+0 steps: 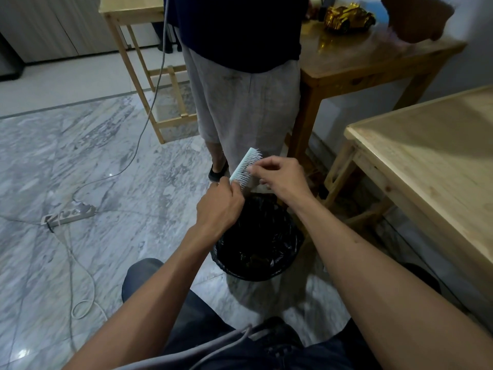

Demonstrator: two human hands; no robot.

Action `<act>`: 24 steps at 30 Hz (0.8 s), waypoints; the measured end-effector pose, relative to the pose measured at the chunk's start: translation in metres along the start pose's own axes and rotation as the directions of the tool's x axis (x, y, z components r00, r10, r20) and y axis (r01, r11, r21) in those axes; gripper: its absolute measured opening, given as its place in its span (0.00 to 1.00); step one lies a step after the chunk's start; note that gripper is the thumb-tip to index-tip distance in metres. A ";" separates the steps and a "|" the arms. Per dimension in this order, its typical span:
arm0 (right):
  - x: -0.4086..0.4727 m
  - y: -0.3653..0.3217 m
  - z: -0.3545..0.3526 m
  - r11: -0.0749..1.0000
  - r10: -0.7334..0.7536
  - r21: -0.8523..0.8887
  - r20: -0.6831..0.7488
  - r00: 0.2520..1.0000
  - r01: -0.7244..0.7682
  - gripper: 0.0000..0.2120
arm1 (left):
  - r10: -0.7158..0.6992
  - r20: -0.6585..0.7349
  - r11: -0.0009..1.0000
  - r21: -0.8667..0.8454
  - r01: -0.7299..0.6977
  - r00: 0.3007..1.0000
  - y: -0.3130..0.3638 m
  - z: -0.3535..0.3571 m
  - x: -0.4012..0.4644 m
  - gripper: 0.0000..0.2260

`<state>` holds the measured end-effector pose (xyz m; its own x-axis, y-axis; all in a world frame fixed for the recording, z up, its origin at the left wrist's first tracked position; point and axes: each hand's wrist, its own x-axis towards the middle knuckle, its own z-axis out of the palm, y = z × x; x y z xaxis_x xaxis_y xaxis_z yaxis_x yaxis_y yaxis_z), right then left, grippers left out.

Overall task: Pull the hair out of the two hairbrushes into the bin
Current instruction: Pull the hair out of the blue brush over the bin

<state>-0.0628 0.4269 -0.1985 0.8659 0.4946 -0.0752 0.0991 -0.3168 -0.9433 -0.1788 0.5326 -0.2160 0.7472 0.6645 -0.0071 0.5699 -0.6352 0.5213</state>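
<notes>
From the head view, the left hand [219, 206] grips the pale hairbrush [246, 166] by its lower end, tilting it up with the bristles facing the right hand [280, 177]. The right hand's fingertips [250, 170] pinch at the bristles, probably on hair, though none shows clearly. The bin [257, 273] sits just below both hands, so loosened hair can drop straight in.

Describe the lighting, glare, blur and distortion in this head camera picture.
Head view: dim, cool indoor light; small bright glints on the marble floor and the gold toy car. The raised hand at top right is motion-blurred, while the hairbrush and both working hands stay sharp. Wide-angle distortion bends the table edges. The bin interior is nearly black.
</notes>
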 end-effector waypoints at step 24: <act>-0.001 0.005 -0.010 0.973 -0.054 -0.226 -0.074 0.996 0.036 0.06 | -0.026 0.018 0.999 -0.037 0.027 0.999 -0.008 0.002 0.006 0.16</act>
<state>-0.0587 0.4169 -0.1997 0.8931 0.4498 -0.0003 0.2384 -0.4738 -0.8477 -0.1785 0.5408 -0.2216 0.7383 0.6735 -0.0364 0.5767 -0.6023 0.5520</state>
